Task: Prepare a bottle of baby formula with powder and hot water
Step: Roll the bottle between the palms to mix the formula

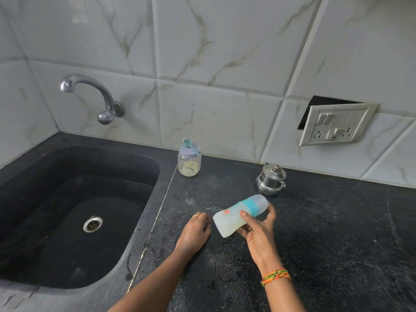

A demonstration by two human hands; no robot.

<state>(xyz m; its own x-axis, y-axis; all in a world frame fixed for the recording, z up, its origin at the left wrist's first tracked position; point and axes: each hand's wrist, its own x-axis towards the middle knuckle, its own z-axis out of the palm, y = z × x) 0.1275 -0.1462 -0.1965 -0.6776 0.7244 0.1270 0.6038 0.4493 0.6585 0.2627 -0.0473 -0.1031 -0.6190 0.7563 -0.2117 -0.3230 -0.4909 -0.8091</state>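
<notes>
Right hand (256, 228) grips the capped baby bottle (227, 221) around its middle, holding it tilted above the dark tabletop (326, 233), with its cap end raised toward a lidded steel pot (270, 180) and milky liquid inside. Left hand (195, 230), fingers loosely bent and holding nothing, lies just beside the bottle's base. Powder jar (189, 165), with a teal scoop (191, 147) on its lid, stands by the wall near the sink (67, 158).

Soft, even light: bright on the tiled wall (225, 52), dim in my sink (112, 158). Glints sit on the tap (105, 95) and steel pot (270, 180). My left hand (193, 230) throws a faint shadow on the counter (326, 221). Tile lines bow toward the edges; the bottle (234, 218) in my right hand (258, 233) looks slightly blurred.
</notes>
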